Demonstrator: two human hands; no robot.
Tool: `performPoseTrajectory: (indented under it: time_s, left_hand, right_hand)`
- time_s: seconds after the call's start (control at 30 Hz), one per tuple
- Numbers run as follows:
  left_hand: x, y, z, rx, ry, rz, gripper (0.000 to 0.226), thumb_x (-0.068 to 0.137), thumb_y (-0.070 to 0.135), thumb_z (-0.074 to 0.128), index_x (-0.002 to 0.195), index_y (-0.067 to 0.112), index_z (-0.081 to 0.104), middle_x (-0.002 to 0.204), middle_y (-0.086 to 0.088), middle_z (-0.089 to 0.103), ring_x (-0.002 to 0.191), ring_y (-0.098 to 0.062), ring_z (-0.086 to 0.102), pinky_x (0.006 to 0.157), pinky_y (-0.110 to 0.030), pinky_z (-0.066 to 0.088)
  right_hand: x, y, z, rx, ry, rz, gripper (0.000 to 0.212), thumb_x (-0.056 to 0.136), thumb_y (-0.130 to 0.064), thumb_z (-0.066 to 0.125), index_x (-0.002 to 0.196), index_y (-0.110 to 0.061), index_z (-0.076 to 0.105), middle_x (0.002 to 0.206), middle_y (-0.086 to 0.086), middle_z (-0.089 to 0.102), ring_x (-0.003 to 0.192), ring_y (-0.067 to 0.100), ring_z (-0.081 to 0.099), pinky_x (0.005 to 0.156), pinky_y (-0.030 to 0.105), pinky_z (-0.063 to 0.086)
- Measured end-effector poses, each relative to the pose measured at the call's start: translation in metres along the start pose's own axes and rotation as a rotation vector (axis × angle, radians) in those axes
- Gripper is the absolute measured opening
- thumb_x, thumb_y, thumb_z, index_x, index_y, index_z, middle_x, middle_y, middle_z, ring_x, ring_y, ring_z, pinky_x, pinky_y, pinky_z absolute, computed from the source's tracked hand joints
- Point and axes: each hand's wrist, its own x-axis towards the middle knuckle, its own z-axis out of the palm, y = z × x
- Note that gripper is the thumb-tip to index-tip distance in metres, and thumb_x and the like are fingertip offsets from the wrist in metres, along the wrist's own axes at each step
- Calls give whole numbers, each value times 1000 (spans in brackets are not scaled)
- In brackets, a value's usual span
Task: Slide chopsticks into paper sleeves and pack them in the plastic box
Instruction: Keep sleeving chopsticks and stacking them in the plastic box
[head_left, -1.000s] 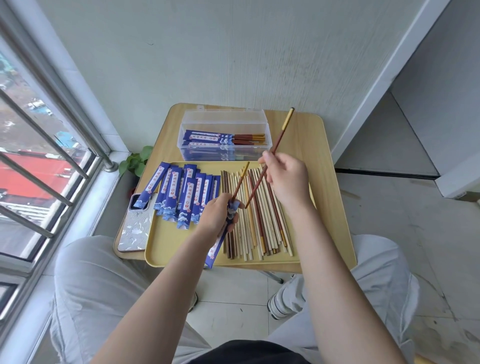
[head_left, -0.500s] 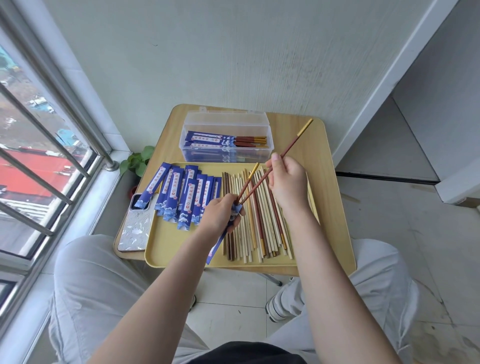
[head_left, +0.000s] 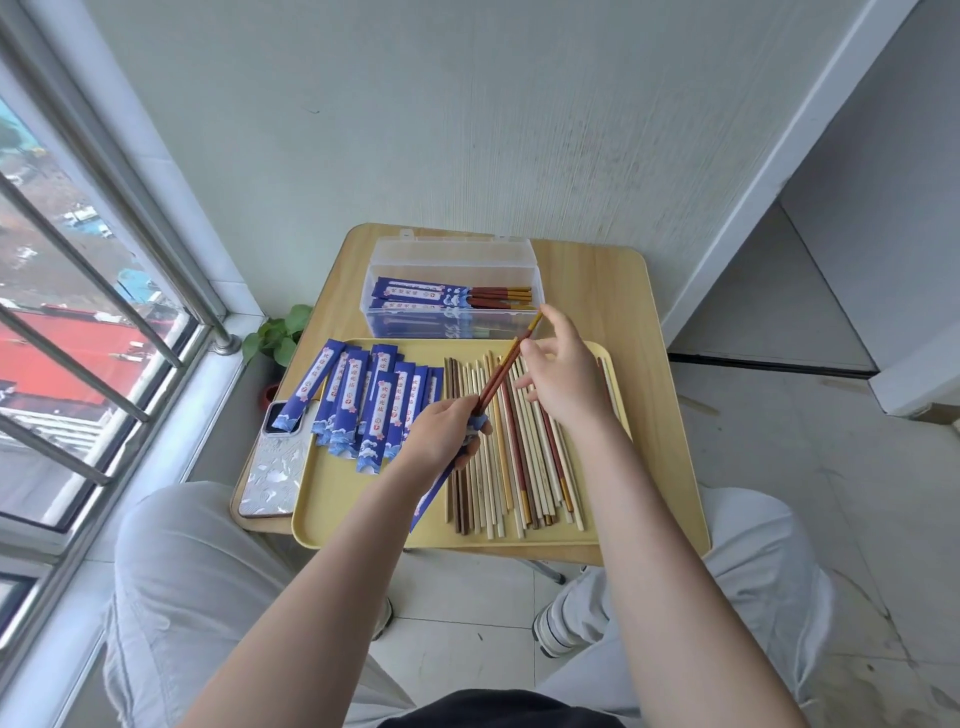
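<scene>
There, on the small wooden worktop (head_left: 618, 291) by the window, sat a yellow tray (head_left: 353, 499) taking up most of its near half, with a clear plastic box (head_left: 452, 260) just behind it, lid tipped back, already holding a few sleeved pairs (head_left: 452, 295). On the tray's left lay a fan of blue paper sleeves (head_left: 363, 400), and to the right a row of loose chopsticks (head_left: 519, 467), pale and dark ones mixed. A phone (head_left: 270, 462) rested on the worktop beside the tray's left edge. The left hand (head_left: 441, 431) was closed around a blue sleeve (head_left: 431, 499), from which a pair of reddish chopsticks (head_left: 501, 371) stuck up slantwise toward the box. The right hand (head_left: 563, 379) was at their upper part, fingers (head_left: 558, 325) loosely spread, thumb against the sticks; whether it gripped them I could not tell.
</scene>
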Motion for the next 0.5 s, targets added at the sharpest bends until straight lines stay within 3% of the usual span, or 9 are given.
performPoseTrajectory:
  time_s: [0.2,0.37,0.5]
  left_hand:
    - [3,19,-1,80,-95,43,37,106,25,38,86,2,58,49,7,46,44,-13,39,44,-25,33]
    - [13,22,-4,140,-50,75,43,108,33,37,88,3,61,52,4,45,46,-14,40,46,-26,35]
    - [25,29,-4,161,24,88,44,108,35,37,88,5,62,55,2,45,45,-13,40,46,-26,34]
  right_hand:
    - [15,8,1,100,172,2,56,103,-27,51,153,-30,25,104,-2,65,68,17,72,64,42,61]
    - [31,4,1,51,133,-4,30,104,-23,48,132,-20,59,109,2,70,65,14,70,68,41,61]
    - [34,1,8,73,59,8,29,104,-20,47,127,-18,64,101,-4,67,64,12,71,62,32,62]
